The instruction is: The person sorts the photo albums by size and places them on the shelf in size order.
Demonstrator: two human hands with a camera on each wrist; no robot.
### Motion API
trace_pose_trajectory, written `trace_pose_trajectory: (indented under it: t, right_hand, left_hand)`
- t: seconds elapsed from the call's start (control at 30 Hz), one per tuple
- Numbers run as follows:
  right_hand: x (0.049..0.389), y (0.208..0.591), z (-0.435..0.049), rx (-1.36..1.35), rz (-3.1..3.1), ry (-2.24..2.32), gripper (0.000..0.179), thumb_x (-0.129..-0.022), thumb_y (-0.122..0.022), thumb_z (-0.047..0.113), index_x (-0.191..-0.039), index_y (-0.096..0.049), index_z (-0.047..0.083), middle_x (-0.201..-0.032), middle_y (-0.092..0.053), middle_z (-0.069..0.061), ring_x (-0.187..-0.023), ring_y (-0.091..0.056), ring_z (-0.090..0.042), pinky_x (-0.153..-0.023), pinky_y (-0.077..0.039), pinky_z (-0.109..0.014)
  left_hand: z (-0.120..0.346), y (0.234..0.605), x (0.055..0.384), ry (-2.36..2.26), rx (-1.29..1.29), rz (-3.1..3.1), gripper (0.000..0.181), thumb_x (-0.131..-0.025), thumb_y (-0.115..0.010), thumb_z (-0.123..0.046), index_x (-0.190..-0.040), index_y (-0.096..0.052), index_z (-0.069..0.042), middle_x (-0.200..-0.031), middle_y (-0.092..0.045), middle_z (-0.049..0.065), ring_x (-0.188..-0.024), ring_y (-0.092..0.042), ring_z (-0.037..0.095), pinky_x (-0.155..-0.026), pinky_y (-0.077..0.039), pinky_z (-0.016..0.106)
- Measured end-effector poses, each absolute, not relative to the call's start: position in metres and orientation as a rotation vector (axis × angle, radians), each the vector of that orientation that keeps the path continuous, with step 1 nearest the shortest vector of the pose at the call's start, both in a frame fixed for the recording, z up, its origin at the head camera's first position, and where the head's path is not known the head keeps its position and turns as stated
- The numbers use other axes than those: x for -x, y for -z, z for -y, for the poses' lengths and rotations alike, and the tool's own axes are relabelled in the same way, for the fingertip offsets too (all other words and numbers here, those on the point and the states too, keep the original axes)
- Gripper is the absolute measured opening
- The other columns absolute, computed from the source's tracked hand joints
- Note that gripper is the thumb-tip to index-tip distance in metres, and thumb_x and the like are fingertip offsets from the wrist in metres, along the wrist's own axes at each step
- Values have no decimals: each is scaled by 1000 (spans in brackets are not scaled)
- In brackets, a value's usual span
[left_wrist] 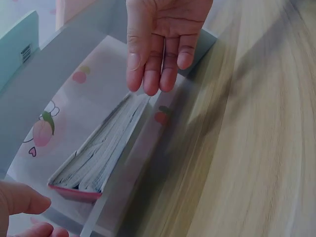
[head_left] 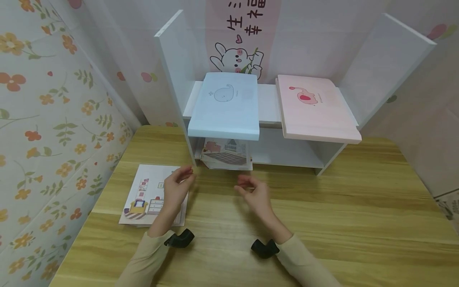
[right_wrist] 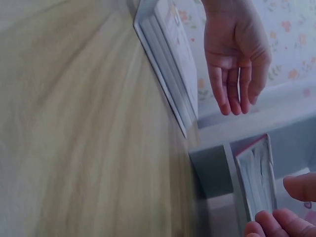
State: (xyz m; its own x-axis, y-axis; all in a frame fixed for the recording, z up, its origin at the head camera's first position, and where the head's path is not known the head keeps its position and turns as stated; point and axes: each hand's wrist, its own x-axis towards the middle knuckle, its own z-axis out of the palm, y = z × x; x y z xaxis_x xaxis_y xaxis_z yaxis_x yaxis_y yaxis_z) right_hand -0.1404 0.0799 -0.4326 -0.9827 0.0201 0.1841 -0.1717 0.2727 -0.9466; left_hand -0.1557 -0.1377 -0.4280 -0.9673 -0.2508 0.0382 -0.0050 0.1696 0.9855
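Observation:
My left hand (head_left: 175, 189) hovers near the shelf's front left corner with fingers loosely bent, holding nothing. My right hand (head_left: 259, 199) is also empty, its fingers relaxed and pointing inward, just in front of the shelf. Between and beyond the hands lies a book (head_left: 226, 155) on the lower board, its front edge sticking out past the shelf. In the left wrist view, the pages of that book (left_wrist: 101, 148) appear between the fingers of both hands. The right wrist view has the same book (right_wrist: 257, 173) close to the right fingertips.
A white shelf (head_left: 290, 155) stands at the back of the wooden table (head_left: 222, 247). On its upper board lie a light blue whale book (head_left: 226, 107) and a pink elephant book (head_left: 317, 109). Another illustrated book (head_left: 147, 187) lies on the table, partly under the left arm.

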Motion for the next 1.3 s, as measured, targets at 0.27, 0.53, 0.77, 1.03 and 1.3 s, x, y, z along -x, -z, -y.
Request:
trace_pose_trajectory:
  t: [0.27,0.53,0.77,1.03,1.3]
  right_hand:
    - [133,439,-66,-217,2396,-1886,24,-78,-69,-5,-100,-64,-13,-93,-66,-25,-82,-65,-32,-64,-50,-22]
    - [126,442,-51,-305,2413,-1967,23,-79,-67,-6,-100,-63,-15,-91,-65,-27,-82,-64,-34,-69,-53,-25]
    - [121,447,-37,-395,2429,-2048,25,-79,-67,-6,-101,-61,-17,-91,-64,-28,-84,-63,-36,-73,-54,-30]
    - [115,449,-19,-434,2468,-2145,29,-81,-66,-4,-104,-60,-18,-93,-63,-26,-87,-62,-35,-75,-53,-26]
    - [108,448,-4,-434,2557,-2241,34,-84,-65,3,-112,-58,-15,-101,-64,-24,-91,-62,-31,-78,-51,-24]
  left_hand:
    - [152,429,146,1851,-311,2304,31,-85,-63,1,-115,-60,8,-112,-62,25,-86,-58,1,-71,-45,9]
    - [167,431,137,1802,-353,2343,30,-86,-63,0,-115,-61,7,-111,-62,25,-84,-58,-4,-72,-45,8]
    - [181,432,128,1758,-421,2376,30,-87,-63,-2,-115,-61,6,-111,-62,24,-89,-62,5,-73,-45,7]
    - [200,432,118,1693,-479,2375,30,-86,-63,-1,-115,-61,7,-111,-62,25,-87,-61,3,-73,-45,7]
    - [219,431,109,1626,-538,2325,30,-85,-62,4,-114,-60,11,-111,-60,28,-75,-52,-13,-69,-45,5]
